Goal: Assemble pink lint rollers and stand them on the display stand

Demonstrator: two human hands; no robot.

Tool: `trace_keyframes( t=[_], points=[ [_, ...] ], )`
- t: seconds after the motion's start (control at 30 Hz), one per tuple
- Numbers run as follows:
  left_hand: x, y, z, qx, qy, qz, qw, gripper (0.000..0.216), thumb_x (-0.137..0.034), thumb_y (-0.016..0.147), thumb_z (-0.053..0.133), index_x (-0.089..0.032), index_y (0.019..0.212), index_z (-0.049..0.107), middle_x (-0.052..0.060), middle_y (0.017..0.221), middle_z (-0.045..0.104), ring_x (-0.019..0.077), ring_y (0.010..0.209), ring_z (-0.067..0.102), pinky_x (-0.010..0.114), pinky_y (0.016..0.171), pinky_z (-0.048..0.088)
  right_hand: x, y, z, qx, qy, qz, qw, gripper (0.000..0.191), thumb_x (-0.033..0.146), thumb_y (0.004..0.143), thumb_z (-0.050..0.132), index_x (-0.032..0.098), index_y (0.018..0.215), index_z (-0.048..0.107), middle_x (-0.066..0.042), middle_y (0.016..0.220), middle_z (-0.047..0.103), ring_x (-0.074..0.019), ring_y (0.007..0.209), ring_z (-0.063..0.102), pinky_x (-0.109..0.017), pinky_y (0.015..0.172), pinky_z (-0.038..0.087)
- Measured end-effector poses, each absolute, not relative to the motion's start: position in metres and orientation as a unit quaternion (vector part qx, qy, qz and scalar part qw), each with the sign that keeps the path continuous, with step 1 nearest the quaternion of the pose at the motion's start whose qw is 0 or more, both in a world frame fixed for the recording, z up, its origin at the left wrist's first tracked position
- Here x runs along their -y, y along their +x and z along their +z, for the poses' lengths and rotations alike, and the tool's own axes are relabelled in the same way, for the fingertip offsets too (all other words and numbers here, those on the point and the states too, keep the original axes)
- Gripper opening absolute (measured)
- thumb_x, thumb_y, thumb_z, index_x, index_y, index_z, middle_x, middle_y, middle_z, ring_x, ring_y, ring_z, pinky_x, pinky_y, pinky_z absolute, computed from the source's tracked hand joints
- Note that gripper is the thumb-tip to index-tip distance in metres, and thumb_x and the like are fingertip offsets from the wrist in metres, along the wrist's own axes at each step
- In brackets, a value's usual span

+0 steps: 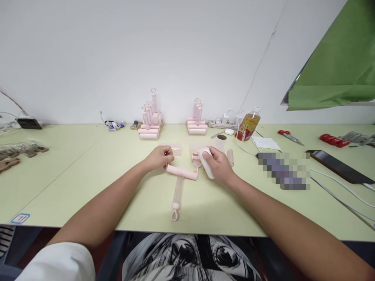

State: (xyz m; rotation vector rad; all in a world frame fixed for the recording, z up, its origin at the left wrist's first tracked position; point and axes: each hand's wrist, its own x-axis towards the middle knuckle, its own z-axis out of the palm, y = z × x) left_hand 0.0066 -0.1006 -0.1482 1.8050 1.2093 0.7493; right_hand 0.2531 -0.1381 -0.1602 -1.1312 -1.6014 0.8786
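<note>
A pink lint roller frame [181, 177] lies on the pale green table [88, 171], its handle pointing toward me with a heart loop at the end. My left hand [159, 157] is closed, pinching the left end of the frame's crossbar. My right hand [218, 164] is closed around a white paper roll [206, 162], held next to the crossbar's right end. Small pink parts [195, 156] lie just behind my hands.
Two stacks of pink rollers [150, 121] [197, 123] stand at the back. A cardboard tube [221, 142], a drink bottle [247, 125], a power strip [224, 124], red scissors [288, 136], a phone [340, 166] and cables [340, 187] lie to the right. Clear packets [20, 150] sit far left.
</note>
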Motion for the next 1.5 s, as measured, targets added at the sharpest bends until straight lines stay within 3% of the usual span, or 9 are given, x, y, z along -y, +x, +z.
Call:
trace_keyframes(
  t=[0.1,0.23,0.43,0.57,0.87,1.03,1.2,1.33,1.5],
  points=[
    [0.1,0.008,-0.15,-0.497,0.738,0.294,0.349,0.008,-0.023,0.07,0.055,-0.018,0.065,0.051,-0.004,0.056,0.054,0.011,0.052,0.054,0.022,0.051,0.039,0.139,0.257,-0.158,0.653,-0.456,0.369,0.48,0.037,0.056,0.087,0.052,0.019,0.091,0.058,-0.001,0.07,0.059,-0.0163,0.059,0.055,-0.027,0.051,0.043],
    [0.11,0.013,-0.143,-0.473,0.783,0.338,0.221,0.014,-0.026,0.078,0.055,-0.017,0.067,0.06,0.0,0.069,0.063,0.0133,0.065,0.059,0.024,0.06,0.045,0.141,0.259,-0.159,0.725,-0.426,0.289,0.458,0.036,0.05,0.088,0.054,0.018,0.102,0.063,-0.005,0.09,0.067,-0.021,0.081,0.062,-0.031,0.069,0.048],
    [0.132,0.024,-0.139,-0.283,0.862,0.378,0.183,0.026,-0.033,0.083,0.064,-0.019,0.104,0.069,0.007,0.101,0.073,0.0177,0.09,0.066,0.029,0.08,0.052,0.146,0.258,-0.156,0.844,-0.363,0.187,0.348,0.032,0.045,0.088,0.057,0.021,0.106,0.068,-0.007,0.099,0.071,-0.0233,0.088,0.064,-0.033,0.077,0.046],
    [0.133,0.028,-0.145,-0.208,0.894,0.363,0.162,0.032,-0.035,0.083,0.067,-0.02,0.112,0.068,0.009,0.109,0.073,0.0204,0.098,0.068,0.032,0.086,0.052,0.15,0.257,-0.151,0.872,-0.331,0.184,0.31,0.029,0.044,0.089,0.058,0.021,0.103,0.069,-0.006,0.093,0.072,-0.0213,0.084,0.063,-0.031,0.075,0.046],
    [0.133,0.027,-0.141,-0.205,0.922,0.317,0.085,0.028,-0.036,0.085,0.065,-0.02,0.107,0.069,0.007,0.097,0.076,0.0188,0.088,0.07,0.033,0.085,0.046,0.152,0.258,-0.147,0.885,-0.329,0.206,0.256,0.025,0.04,0.09,0.058,0.019,0.099,0.068,-0.004,0.084,0.07,-0.018,0.074,0.061,-0.028,0.068,0.043],
    [0.136,0.029,-0.14,-0.218,0.928,0.289,0.084,0.028,-0.033,0.085,0.063,-0.021,0.11,0.066,0.006,0.101,0.075,0.0185,0.091,0.069,0.033,0.088,0.046,0.153,0.259,-0.148,0.887,-0.332,0.206,0.246,0.028,0.038,0.09,0.057,0.019,0.108,0.068,-0.005,0.091,0.071,-0.0191,0.078,0.062,-0.029,0.07,0.044],
    [0.138,0.03,-0.144,-0.214,0.924,0.297,0.115,0.043,-0.02,0.081,0.061,-0.023,0.124,0.058,0.006,0.106,0.069,0.0179,0.094,0.065,0.029,0.08,0.051,0.156,0.255,-0.149,0.868,-0.337,0.226,0.288,0.037,0.038,0.089,0.059,0.023,0.123,0.064,-0.006,0.108,0.072,-0.0219,0.093,0.064,-0.032,0.08,0.045],
    [0.134,0.031,-0.151,-0.18,0.918,0.315,0.159,0.048,-0.013,0.081,0.057,-0.023,0.128,0.054,0.01,0.115,0.061,0.0183,0.103,0.06,0.029,0.081,0.054,0.154,0.253,-0.151,0.842,-0.359,0.251,0.316,0.034,0.04,0.089,0.06,0.023,0.118,0.067,-0.005,0.106,0.072,-0.0227,0.093,0.064,-0.034,0.083,0.046],
    [0.13,0.033,-0.153,-0.185,0.908,0.337,0.168,0.032,-0.018,0.084,0.058,-0.02,0.116,0.059,0.009,0.108,0.065,0.0179,0.099,0.061,0.029,0.079,0.055,0.148,0.254,-0.155,0.829,-0.372,0.269,0.32,0.032,0.044,0.089,0.057,0.018,0.104,0.07,-0.005,0.098,0.072,-0.0235,0.09,0.063,-0.033,0.079,0.046]
  ],
)
